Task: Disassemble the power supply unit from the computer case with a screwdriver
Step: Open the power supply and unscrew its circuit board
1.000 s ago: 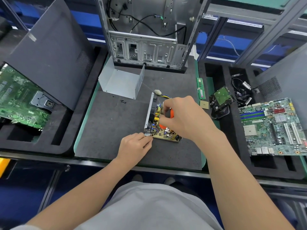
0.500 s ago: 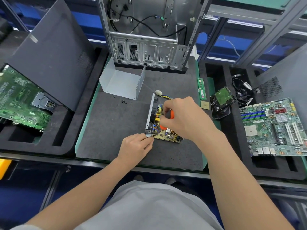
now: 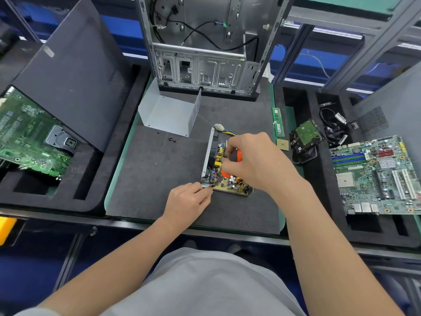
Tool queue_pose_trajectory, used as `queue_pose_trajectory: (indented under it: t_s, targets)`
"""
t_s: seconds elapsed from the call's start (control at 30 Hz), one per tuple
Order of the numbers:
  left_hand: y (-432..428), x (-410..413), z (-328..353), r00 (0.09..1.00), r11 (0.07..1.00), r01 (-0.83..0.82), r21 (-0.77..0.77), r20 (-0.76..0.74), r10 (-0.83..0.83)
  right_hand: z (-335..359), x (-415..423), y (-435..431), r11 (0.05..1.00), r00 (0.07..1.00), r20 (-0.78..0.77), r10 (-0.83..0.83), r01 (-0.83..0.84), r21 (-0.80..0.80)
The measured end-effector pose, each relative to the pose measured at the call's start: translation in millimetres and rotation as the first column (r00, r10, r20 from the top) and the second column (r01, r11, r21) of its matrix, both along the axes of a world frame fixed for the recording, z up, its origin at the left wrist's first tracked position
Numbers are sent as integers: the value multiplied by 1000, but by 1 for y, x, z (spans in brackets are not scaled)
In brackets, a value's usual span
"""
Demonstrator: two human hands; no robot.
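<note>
We had our right hand curled round the orange-handled screwdriver, above the opened power supply unit, which lay mid-worktop. Our left hand pinched the unit's near corner, at its 7 o'clock. From the unit, the computer case stood at 12 o'clock, a grey metal cover at 11, with loose screws beside the cover.
</note>
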State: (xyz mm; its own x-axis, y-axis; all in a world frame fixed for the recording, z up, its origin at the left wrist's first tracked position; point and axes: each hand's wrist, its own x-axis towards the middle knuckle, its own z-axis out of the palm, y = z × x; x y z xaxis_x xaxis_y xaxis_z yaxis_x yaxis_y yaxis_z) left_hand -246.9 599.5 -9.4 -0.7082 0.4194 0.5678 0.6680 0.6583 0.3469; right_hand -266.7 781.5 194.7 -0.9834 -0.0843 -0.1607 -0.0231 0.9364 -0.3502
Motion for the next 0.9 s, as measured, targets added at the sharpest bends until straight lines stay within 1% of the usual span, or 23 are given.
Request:
queue_pose_trajectory:
  t_s: [0.43,0.57,0.63,0.73,0.9]
  targets:
    - [-1,0,-1,1000,1000,0,-4,3,0,3,2,0,1000,1000,-4,-10,10,-24]
    - [0,0,0,1000,1000,-25,10,14,25,2,3,1,1000,1000,-7,-23,23,-18]
    - [1,1,3,998,998,-48,39,52,46,2,3,2,1000,1000,-7,-25,25,-15]
    - [2,2,8,983,991,-113,74,156,101,2,3,2,999,1000,-6,-26,26,-23]
    - [12,6,17,946,974,-220,56,255,199,0,4,1,999,999,-9,-39,38,-39]
